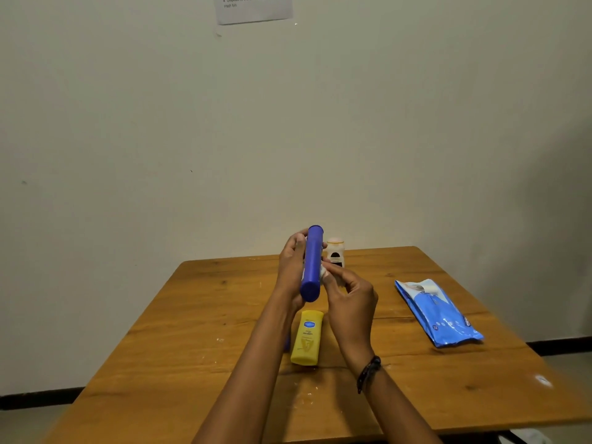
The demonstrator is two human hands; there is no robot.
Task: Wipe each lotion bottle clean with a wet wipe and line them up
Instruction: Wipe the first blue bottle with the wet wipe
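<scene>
My left hand (290, 270) holds a long blue lotion bottle (311, 264) up above the table, tilted a little, its flat end toward me. My right hand (347, 298) presses a small white wet wipe (324, 273) against the bottle's right side. A yellow lotion bottle (307, 338) lies flat on the wooden table (192, 347) below my hands. A small white bottle with a dark label (335, 254) stands upright near the table's far edge, partly hidden behind the blue bottle and my right fingers.
A blue pack of wet wipes (437, 312) lies on the right side of the table. A bare wall rises just behind the far edge, with a paper sheet (253, 8) taped high up. A dark bracelet is on my right wrist.
</scene>
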